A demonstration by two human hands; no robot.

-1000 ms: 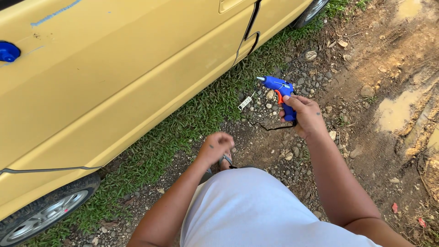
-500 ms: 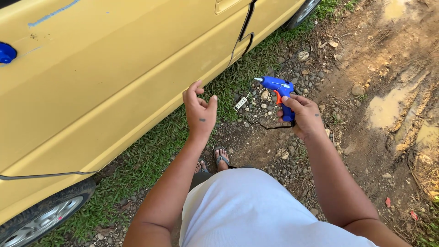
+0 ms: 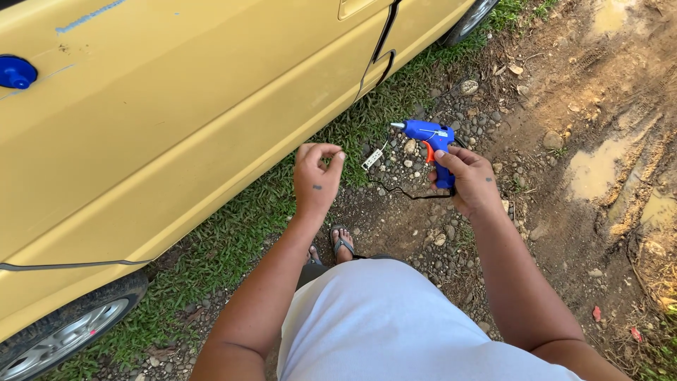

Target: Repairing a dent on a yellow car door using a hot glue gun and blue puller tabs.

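Observation:
My right hand (image 3: 471,185) grips the handle of a blue glue gun (image 3: 430,139) with an orange trigger, its nozzle pointing left toward the car. A thin black cord (image 3: 405,195) hangs from it. My left hand (image 3: 315,182) is raised, fingers curled inward with thumb and fingertips close together; I cannot see anything held in it. It hovers near the lower edge of a yellow car door (image 3: 211,106). A blue round tab (image 3: 15,72) is stuck on the door at the far left.
Grass (image 3: 233,233) runs along the car's sill. Gravel and muddy ground with puddles (image 3: 596,169) lie to the right. A small white object (image 3: 372,158) lies on the gravel. A car wheel (image 3: 56,339) is at lower left, and my sandalled foot (image 3: 342,243) shows below.
My left hand rose from beside my lap up toward the car door and curled its fingers. The glue gun stayed roughly in place in my right hand.

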